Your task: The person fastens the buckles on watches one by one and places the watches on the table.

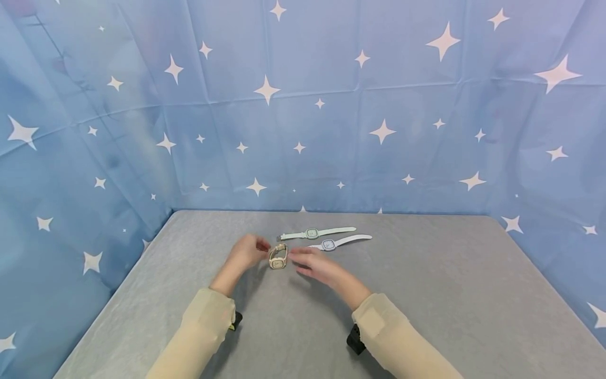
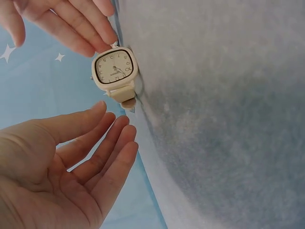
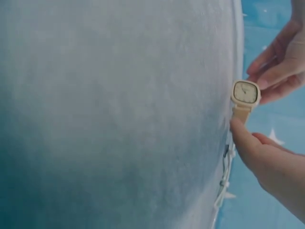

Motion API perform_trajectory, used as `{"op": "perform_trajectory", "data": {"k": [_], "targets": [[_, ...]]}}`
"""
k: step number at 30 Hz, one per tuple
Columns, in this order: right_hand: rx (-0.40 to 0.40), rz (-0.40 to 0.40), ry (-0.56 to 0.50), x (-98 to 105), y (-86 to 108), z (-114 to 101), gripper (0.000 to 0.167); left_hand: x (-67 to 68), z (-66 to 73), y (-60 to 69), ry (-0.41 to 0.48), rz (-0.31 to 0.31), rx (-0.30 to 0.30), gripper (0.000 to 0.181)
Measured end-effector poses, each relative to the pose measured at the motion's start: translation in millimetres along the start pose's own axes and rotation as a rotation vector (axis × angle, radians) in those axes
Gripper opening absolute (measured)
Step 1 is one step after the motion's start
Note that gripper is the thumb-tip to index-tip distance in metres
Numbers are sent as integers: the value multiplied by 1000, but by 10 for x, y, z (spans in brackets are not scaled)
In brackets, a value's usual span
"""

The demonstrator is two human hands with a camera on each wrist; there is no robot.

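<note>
A beige wristwatch (image 1: 278,262) with a squarish face stands on the grey table, its strap bent into a loop. To its left is my left hand (image 1: 247,251), fingers loosely bent and holding nothing; the left wrist view shows a gap between the fingertips and the watch (image 2: 116,68). My right hand (image 1: 318,265) is at the other side with its fingers stretched toward the strap. In the right wrist view the right thumb (image 3: 248,143) overlaps the lower strap of the watch (image 3: 246,92); whether it touches I cannot tell.
Behind the beige watch a pale green wristwatch (image 1: 312,233) lies stretched out flat. A white wristwatch (image 1: 329,245) lies in front of it, its left strap end partly behind my right hand. A blue curtain with white stars (image 1: 322,126) hangs behind the grey table (image 1: 450,284).
</note>
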State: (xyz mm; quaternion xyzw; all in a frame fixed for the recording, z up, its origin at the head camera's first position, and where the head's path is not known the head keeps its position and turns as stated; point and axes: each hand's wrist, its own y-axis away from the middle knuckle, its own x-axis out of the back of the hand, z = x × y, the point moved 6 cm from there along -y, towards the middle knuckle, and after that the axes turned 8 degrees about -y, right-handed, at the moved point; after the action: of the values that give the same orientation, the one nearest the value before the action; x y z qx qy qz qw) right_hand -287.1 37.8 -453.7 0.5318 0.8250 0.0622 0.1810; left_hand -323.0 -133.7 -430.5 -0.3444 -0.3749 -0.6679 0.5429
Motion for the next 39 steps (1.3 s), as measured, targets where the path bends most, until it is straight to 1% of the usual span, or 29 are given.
{"op": "perform_trajectory", "data": {"k": [5,8,13,18,27,32,39], "targets": [[9,7,12,57,16,-44,57,30,36,-14,-15,11,-4,21],[12,1,0,87,28,-73,57,45,74,-24,-12,13,-11,21],[26,0,-16,140,46,-127,57,69,147,-36,-19,30,-41,21],[31,28,-39,212,50,-154,55,81,221,-36,-28,44,-77,21],[53,45,-62,326,87,-196,54,64,325,-36,-11,58,-107,19],[65,45,-49,380,125,-224,54,31,377,-43,2,54,-130,19],[94,86,-23,490,152,-249,52,-6,460,-51,4,57,-159,17]]}}
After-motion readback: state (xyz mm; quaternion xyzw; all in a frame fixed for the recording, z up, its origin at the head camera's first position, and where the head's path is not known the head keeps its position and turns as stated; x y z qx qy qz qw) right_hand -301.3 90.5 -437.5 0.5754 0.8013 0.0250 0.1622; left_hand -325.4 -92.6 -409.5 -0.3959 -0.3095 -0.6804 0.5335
